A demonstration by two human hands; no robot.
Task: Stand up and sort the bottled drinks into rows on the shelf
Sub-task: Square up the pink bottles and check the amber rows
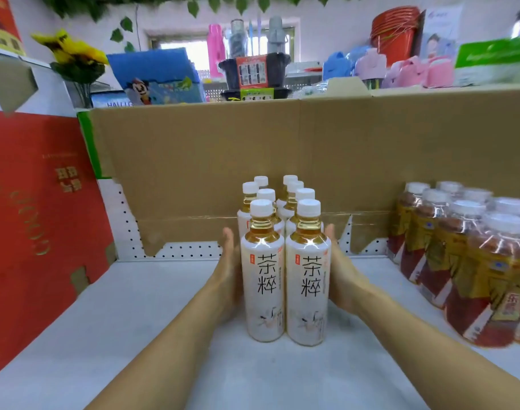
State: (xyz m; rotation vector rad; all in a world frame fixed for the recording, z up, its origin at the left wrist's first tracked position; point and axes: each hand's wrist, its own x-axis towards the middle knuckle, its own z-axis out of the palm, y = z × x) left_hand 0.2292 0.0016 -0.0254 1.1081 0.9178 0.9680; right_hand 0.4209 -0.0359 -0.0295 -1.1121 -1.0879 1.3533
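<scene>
And there we had it, centre frame: the white-labelled tea bottles with white caps [285,261] stood upright on the pale grey shelf [105,335], drawn up in two files running back toward the brown cardboard sheet [282,149] at the rear. We counted about four caps in each file, the front pair touching side by side, amber liquid showing at their shoulders and black characters down their labels.

Our left hand [227,270] lay flat and open against the left flank of the group, fingers stretched toward the back. Our right hand [340,270] mirrored it on the right flank, palm pressed to the front right bottle. Neither hand curled round a single bottle; both were spread wide, and the block sat squeezed between the palms.

Over at the right edge of the frame, a shrink-wrapped pack of red and yellow labelled bottles [466,261] stood on the same shelf, well apart from our group. At the left, a large red carton with gold print [34,217] leaned beside the shelf. Along the top, blurred, we saw a yellow artificial flower [72,51] and stacked red plastic tubs [396,31].
</scene>
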